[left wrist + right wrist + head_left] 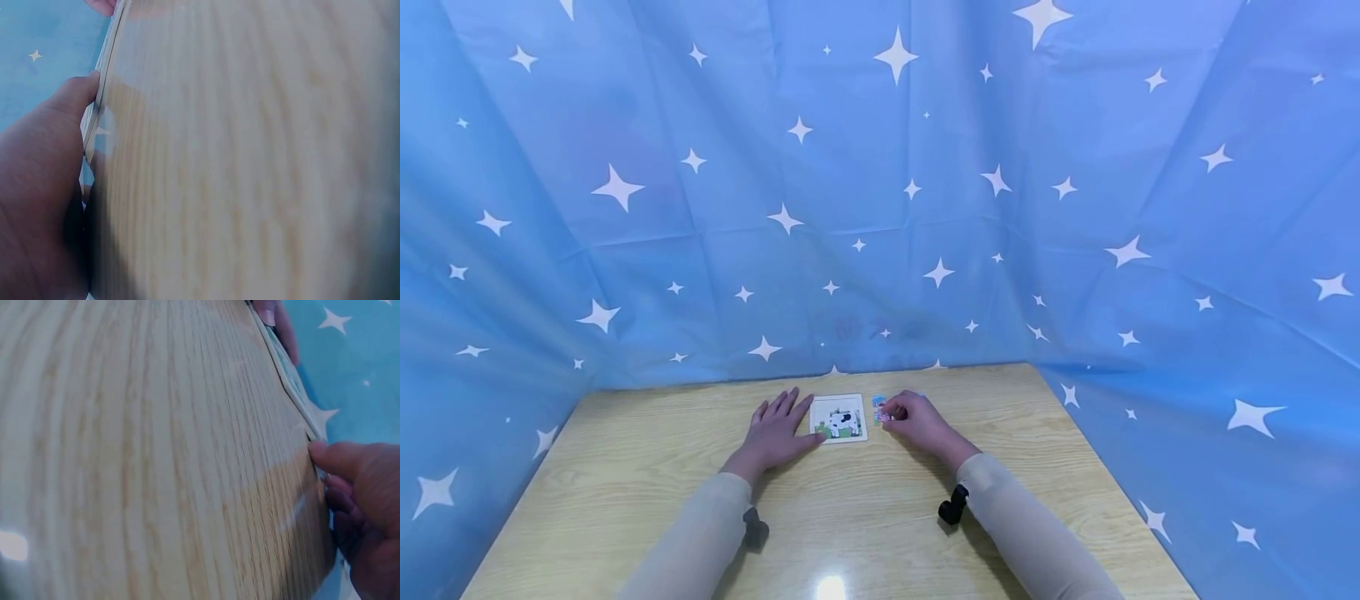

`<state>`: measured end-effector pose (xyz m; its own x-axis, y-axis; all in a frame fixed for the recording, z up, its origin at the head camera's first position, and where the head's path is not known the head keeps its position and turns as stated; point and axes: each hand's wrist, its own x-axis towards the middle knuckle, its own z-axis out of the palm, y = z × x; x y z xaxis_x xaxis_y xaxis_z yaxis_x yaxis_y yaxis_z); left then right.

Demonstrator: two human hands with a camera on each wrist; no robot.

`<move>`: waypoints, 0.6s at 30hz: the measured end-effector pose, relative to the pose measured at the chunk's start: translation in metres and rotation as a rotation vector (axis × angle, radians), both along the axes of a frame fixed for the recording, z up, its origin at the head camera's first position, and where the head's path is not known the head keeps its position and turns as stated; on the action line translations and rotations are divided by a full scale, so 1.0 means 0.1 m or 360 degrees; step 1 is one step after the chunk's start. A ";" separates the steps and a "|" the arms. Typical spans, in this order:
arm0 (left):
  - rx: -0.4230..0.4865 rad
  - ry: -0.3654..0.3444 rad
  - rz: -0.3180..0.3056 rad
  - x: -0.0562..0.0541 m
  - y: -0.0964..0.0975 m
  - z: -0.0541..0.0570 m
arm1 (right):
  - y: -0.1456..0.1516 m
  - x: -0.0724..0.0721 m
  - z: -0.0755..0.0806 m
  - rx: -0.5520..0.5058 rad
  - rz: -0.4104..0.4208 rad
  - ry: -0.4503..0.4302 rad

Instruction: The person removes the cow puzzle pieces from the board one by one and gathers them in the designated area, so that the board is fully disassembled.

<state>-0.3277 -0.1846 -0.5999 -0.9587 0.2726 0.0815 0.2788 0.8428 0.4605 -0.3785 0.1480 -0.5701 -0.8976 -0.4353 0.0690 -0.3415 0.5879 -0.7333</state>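
A square puzzle board (838, 402) with a pale border and a black-and-white cow on green lies flat on the table. My left hand (778, 433) rests palm down at its left side, fingers spread, thumb on the lower left corner. To the right of the board, my right hand (921, 425) pinches a small colourful puzzle piece (881, 414) between thumb and fingertips, low at the tabletop. The hand covers part of that piece. In the left wrist view the left thumb (84, 90) touches the board's edge; in the right wrist view the right thumb (331, 456) is close by its near corner.
The wooden table (842, 517) has its far edge just beyond the board. A blue curtain with white stars (880, 208) hangs behind and on both sides. A bit of blue shows just behind the right hand. Black wrist cameras (953, 505) sit on both sleeves.
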 end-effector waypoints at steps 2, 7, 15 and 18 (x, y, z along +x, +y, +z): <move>0.0013 0.0003 -0.0007 0.00 0.00 0.01 | 0.00 -0.01 0.00 -0.0007 -0.0002 -0.0005; 0.0040 -0.0021 -0.0011 0.07 0.03 0.12 | 0.02 -0.03 -0.03 -0.0011 -0.0006 0.0010; 0.0046 0.0013 -0.0022 0.04 0.01 0.04 | 0.03 -0.03 -0.03 -0.0031 -0.0016 -0.0015; 0.0037 -0.0008 -0.0010 0.04 0.02 0.06 | 0.03 -0.03 -0.03 -0.0037 -0.0015 -0.0019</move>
